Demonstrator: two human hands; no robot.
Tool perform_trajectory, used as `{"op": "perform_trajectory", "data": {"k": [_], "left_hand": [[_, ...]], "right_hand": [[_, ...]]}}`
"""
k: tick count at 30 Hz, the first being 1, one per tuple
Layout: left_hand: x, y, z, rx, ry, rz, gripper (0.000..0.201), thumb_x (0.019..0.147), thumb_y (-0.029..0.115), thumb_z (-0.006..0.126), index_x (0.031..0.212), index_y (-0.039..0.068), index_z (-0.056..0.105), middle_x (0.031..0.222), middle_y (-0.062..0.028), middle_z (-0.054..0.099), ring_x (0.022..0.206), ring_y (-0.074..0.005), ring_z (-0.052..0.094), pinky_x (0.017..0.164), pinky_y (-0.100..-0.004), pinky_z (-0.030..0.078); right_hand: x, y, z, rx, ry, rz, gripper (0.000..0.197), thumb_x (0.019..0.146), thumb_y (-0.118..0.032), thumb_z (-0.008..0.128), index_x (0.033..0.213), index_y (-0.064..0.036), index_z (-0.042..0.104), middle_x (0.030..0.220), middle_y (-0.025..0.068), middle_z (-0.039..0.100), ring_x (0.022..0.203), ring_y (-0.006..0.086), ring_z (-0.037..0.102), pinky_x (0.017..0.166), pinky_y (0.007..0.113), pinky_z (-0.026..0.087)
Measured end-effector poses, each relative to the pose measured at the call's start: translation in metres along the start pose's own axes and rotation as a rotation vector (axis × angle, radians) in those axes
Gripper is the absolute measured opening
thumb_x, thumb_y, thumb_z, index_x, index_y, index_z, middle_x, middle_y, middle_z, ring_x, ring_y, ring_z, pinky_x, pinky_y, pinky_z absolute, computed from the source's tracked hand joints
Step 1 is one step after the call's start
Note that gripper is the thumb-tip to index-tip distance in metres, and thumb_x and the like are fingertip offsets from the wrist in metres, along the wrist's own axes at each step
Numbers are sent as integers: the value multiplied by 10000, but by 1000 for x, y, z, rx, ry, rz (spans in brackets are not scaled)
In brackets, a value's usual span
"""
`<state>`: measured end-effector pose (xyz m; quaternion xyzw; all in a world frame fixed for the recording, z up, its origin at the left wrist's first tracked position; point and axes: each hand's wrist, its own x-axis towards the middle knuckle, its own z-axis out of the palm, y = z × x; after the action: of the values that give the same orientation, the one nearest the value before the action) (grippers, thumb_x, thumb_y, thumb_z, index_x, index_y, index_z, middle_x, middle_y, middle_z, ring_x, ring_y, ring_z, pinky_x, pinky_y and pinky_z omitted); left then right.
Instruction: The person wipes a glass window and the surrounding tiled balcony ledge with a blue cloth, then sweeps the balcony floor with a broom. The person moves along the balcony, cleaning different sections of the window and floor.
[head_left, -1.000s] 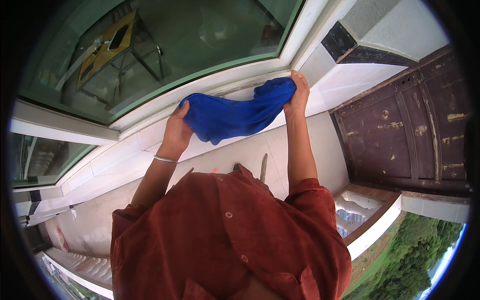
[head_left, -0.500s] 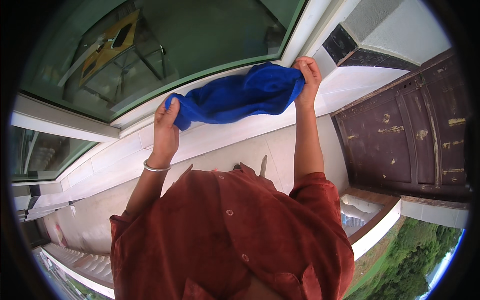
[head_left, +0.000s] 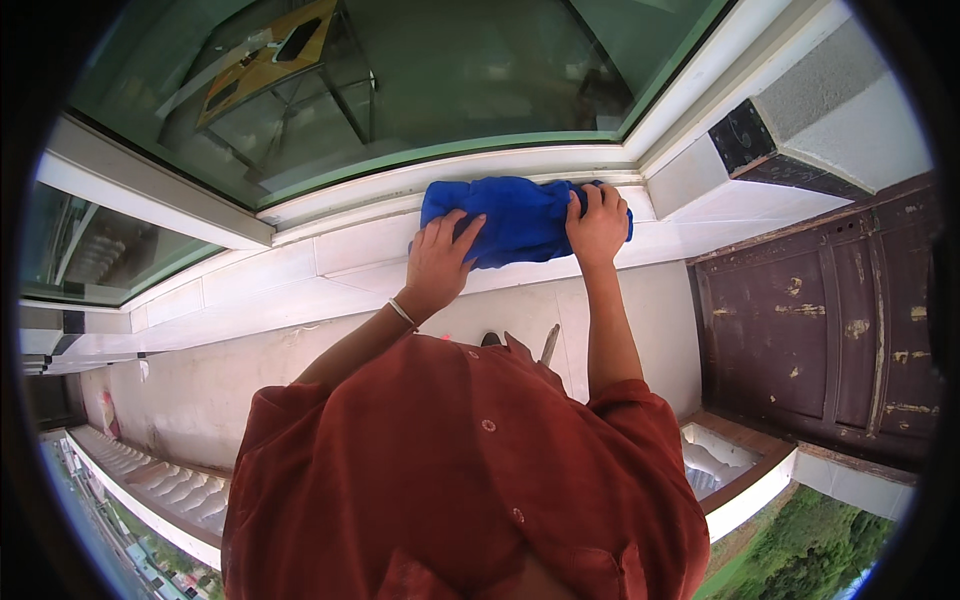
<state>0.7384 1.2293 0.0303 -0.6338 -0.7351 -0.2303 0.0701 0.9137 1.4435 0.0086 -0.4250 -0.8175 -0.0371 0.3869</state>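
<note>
Each grip rests, fingers curved, on the blue cloth (head_left: 520, 225): left hand (head_left: 437, 265) over its near left part, right hand (head_left: 597, 232) over its right end; whether they pinch fabric, I cannot tell. Its long axis runs left-right along the pale window ledge (head_left: 370, 248).

A matt, rumpled weave is shown by the blue cloth (head_left: 522, 228), while the sill (head_left: 360, 252) is faced with smooth, faintly glossy pale tile. Along the sill's far edge, smooth, reflective glass is seen in the window pane (head_left: 480, 90); the door (head_left: 775, 330) is marked by rough, chipped paint, and the shirt (head_left: 430, 450) is made of matt fabric.
</note>
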Motion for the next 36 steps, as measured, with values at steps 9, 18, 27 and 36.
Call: {"op": "perform_trajectory", "data": {"k": [9, 18, 27, 36], "left_hand": [[-14, -35, -7, -2, 59, -46, 603, 797, 223, 738, 1363, 85, 582, 1164, -61, 530, 1052, -240, 508, 860, -375, 413], [-96, -124, -67, 51, 142, -330, 498, 783, 155, 721, 1275, 132, 653, 1089, -18, 556, 1011, -232, 528, 815, -387, 406], [-171, -203, -121, 136, 229, -515, 449, 750, 110, 683, 1198, 144, 679, 1060, -25, 562, 986, -251, 536, 781, -403, 405], [-180, -217, -130, 33, 145, -512, 469, 780, 139, 703, 1248, 131, 673, 1108, -44, 547, 1046, -252, 517, 851, -400, 396]], "right_hand": [[-50, -131, 6, -4, -207, -118, 431, 783, -169, 701, 1185, -29, 635, 1225, 121, 568, 1090, 315, 563, 760, 429, 474], [-75, -269, 27, 99, -330, -324, 471, 748, -162, 705, 1180, 20, 662, 1145, 87, 542, 1020, 287, 547, 721, 400, 469], [-102, -397, 57, 94, -378, -576, 346, 771, -164, 651, 1053, 35, 677, 1065, 85, 533, 961, 259, 545, 695, 362, 453], [-98, -385, 40, 336, -468, -605, 545, 854, -307, 687, 1289, 5, 586, 1289, 163, 532, 1134, 351, 524, 879, 452, 481]]}}
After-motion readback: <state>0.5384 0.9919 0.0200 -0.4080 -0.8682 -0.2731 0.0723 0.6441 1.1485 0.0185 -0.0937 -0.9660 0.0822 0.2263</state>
